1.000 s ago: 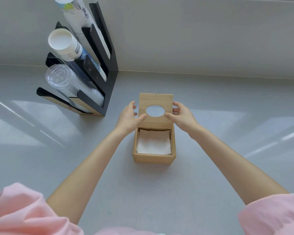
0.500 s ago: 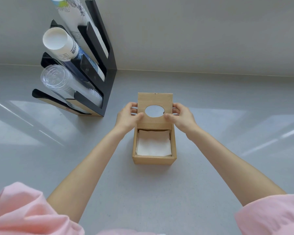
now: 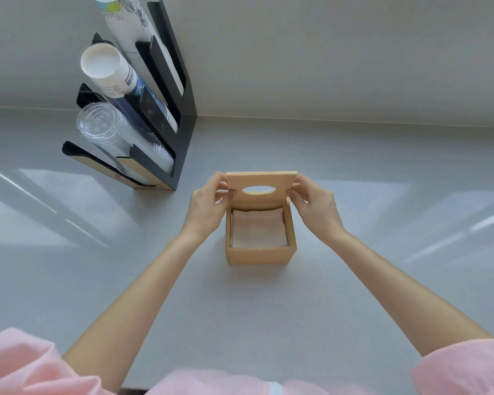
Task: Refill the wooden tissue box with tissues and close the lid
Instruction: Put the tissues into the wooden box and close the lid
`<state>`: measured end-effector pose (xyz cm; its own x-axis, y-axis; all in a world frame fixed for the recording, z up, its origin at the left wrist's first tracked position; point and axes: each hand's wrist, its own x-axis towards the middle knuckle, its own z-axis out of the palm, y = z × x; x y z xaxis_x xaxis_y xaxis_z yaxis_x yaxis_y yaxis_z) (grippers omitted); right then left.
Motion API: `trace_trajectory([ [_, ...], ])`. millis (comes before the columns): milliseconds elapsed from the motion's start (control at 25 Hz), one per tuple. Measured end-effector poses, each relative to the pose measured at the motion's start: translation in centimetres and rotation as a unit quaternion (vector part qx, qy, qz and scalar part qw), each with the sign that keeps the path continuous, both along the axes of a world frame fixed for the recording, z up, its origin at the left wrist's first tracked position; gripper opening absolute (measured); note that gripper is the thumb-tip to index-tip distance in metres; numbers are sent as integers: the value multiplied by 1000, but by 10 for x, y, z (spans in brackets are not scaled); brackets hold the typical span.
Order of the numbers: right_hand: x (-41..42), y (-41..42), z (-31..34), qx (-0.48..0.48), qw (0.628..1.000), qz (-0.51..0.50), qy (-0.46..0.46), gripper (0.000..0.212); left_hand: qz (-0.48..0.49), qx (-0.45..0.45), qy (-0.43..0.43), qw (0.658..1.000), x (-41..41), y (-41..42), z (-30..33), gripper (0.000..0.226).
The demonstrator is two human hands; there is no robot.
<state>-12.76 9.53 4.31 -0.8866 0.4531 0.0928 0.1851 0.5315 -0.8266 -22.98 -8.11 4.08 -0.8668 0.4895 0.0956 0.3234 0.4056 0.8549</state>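
A square wooden tissue box stands on the grey counter in the middle of the head view. White tissues fill its inside. Its hinged lid, with an oval hole, is tilted forward over the box's far edge, partly lowered. My left hand pinches the lid's left edge with thumb and fingers. On the opposite edge my right hand grips in the same way.
A black cup holder rack stands at the back left against the wall, holding stacks of paper cups and clear plastic cups. The grey counter spreads around the box.
Both hands have swung the lid forward and down from nearly upright, so its hole now looks like a narrow oval. The box has stayed in place.
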Motion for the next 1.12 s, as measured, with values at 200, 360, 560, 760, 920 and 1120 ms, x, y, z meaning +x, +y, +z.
trace_trajectory([
  [200,19,-2,-4,110,992,50,-18,16,-60,-77,95,991,10,-20,-1,14],
  [360,33,-10,-2,202,973,111,-20,41,-112,-160,180,964,14,-26,-2,28],
  [560,50,-11,-6,229,963,139,-37,39,-148,-185,165,957,16,-31,-6,42],
  [760,59,-12,-20,233,957,159,-63,38,-183,-209,108,955,25,-39,-20,59],
  [920,63,-18,-30,245,956,151,-52,39,-178,-203,134,953,30,-39,-28,61],
  [1120,65,-17,-37,263,951,157,-51,40,-188,-206,156,948,32,-40,-34,64],
])
